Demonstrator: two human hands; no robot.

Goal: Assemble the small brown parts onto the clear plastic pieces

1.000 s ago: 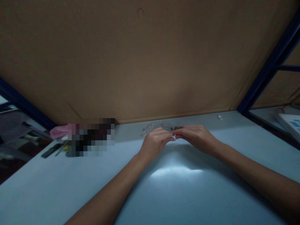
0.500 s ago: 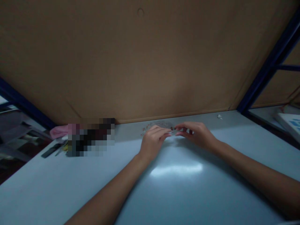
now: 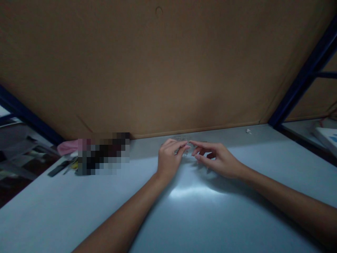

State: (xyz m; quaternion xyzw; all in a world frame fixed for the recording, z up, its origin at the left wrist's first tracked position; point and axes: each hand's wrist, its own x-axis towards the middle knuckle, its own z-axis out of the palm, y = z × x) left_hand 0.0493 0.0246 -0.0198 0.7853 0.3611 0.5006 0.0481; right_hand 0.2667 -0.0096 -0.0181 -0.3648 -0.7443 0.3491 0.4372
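Note:
My left hand point(image 3: 170, 154) is in a pinch at the far part of the table, thumb against the fingers. What it holds, if anything, is too small to name. My right hand point(image 3: 217, 158) faces it, the index finger stretched out to the left fingertips and the thumb held apart below. Around and behind the fingertips lie small clear and shiny bits point(image 3: 181, 137), partly hidden by the hands and too fine to make out.
The pale table point(image 3: 200, 225) runs back to a brown board point(image 3: 168, 70) between blue frame posts point(image 3: 297, 73). At the left lie a pink cloth-like thing point(image 3: 70, 147), a dark flat tool point(image 3: 58, 169) and a blurred-out dark object point(image 3: 105, 158). A small white scrap point(image 3: 248, 131) lies at the back right.
My right hand has shifted slightly left and down; its index finger has straightened and its thumb has moved away from it. A small brown piece seen between the hands before no longer shows.

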